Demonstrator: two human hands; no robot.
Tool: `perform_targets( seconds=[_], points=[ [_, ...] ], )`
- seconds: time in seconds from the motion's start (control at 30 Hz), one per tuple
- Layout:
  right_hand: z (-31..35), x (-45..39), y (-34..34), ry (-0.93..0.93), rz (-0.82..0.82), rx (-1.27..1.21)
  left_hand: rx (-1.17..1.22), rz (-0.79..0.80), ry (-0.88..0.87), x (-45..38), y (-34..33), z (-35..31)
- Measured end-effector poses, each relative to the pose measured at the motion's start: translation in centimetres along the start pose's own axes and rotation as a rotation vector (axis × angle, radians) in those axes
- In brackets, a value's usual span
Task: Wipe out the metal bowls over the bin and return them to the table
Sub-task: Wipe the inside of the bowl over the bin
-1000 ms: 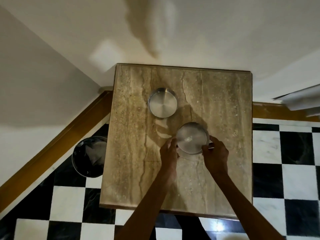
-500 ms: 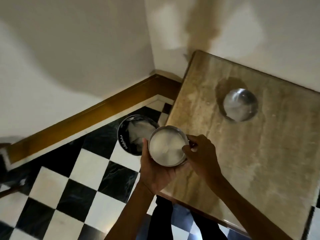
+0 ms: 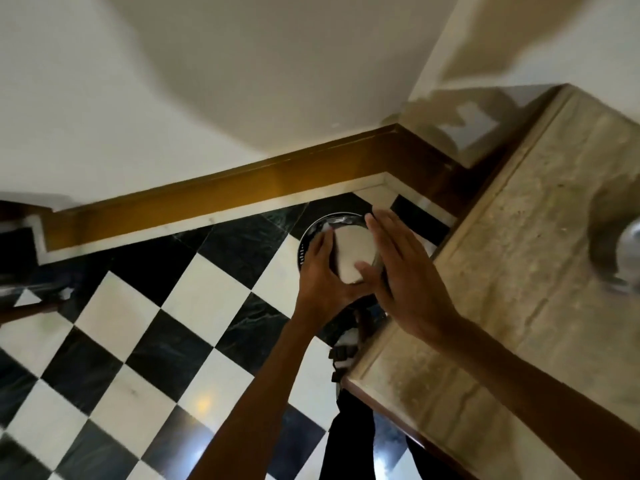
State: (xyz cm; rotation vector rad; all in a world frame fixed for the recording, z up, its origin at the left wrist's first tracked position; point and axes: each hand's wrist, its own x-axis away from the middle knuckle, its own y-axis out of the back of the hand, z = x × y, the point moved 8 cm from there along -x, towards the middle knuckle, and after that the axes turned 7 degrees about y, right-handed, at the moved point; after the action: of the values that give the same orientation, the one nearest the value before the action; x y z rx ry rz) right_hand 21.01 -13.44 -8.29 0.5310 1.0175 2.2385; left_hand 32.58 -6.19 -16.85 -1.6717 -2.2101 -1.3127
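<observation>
my left hand (image 3: 320,275) cups the round metal bowl (image 3: 356,256) above the black round bin (image 3: 313,230) on the floor; my right hand (image 3: 403,271), fingers flat and spread, holds nothing. i'd sweep around the inside, keeping the bowl centred over the bin.

So I've got one metal bowl (image 3: 356,256) tipped up on its side right over the bin (image 3: 313,230), its pale, whitish inside facing me. The bin's round and dark, sitting on the checkered floor just beside the table (image 3: 519,271), with something pale inside. The second bowl (image 3: 631,252) sits on the stone tabletop at the far right, shiny and half cut off.
</observation>
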Motion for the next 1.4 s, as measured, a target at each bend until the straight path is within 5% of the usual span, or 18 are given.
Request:
perform_targets(
  seconds=[0.17, 0.33, 0.43, 0.53, 0.67, 0.8, 0.9, 1.03, 1.13, 1.27, 1.4],
  points=[
    [0.1, 1.0, -4.6, 0.222, 0.451, 0.368, -0.205, -0.042, -0.192, -0.4, 0.9, -0.3],
    [2.1, 1.5, -3.1, 0.266, 0.339, 0.346, -0.211, -0.025, -0.369, 0.1, 0.7, -1.6],
    [1.9, 2.6, -4.3, 0.295, 0.458, 0.372, -0.202, 0.000, -0.351, 0.5, 0.3, -1.8],
    [2.5, 2.0, -2.4, 0.218, 0.299, 0.310, -0.180, -0.043, -0.331, 0.7, 0.6, -1.5],
    [2.6, 2.4, -3.4, 0.274, 0.399, 0.362, -0.185, -0.041, -0.325, 0.6, 0.8, -2.3],
    [3.3, 2.2, -1.5, 0.238, 0.228, 0.349, -0.171, -0.071, -0.359, 0.6, 1.2, -2.6],
    [2.5, 3.2, -2.7, 0.248, 0.349, 0.365, -0.233, -0.052, -0.373, 0.4, 0.8, -2.9],
    [2.5, 3.4, -0.9, 0.215, 0.210, 0.366, -0.187, -0.091, -0.403, 1.0, 1.2, -3.3],
    [1.9, 4.3, -2.2, 0.257, 0.373, 0.371, -0.252, -0.066, -0.424, 1.3, 0.6, -3.3],
    [3.2, 4.1, 0.3, 0.251, 0.152, 0.304, -0.184, -0.132, -0.457, 1.6, 1.3, -3.0],
    [1.8, 4.5, -2.3, 0.251, 0.393, 0.318, -0.241, -0.101, -0.423, 1.3, 0.9, -3.0]
  ],
)
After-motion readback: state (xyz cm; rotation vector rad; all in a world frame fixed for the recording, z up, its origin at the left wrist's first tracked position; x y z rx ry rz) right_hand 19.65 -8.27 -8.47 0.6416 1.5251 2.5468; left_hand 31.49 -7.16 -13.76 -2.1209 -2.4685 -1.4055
